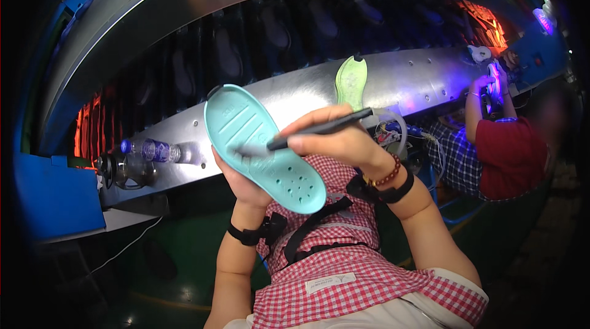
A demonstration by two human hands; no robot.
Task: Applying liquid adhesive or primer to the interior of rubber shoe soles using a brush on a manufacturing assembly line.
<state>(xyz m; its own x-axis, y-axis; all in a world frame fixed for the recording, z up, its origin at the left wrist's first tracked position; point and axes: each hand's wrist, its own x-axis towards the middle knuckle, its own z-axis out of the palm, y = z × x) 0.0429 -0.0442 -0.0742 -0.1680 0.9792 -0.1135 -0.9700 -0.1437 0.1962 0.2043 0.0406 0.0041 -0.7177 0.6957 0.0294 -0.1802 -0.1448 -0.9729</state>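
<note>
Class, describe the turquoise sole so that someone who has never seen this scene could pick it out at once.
Start at the long metal ledge, then find the left hand in front of it. That hand holds the turquoise sole, with the right hand's brush over it. Unlike the green sole on the ledge, it is hand-held and bluer.

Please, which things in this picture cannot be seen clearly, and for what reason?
In the head view:
Left hand: fingers mostly hidden behind the turquoise sole.
Black-handled tool: its tip is blurred, probably by motion.
Left arm: the lower edge cuts it off.
Sole-shaped pieces beyond the metal ledge: darkness hides their details.
</note>
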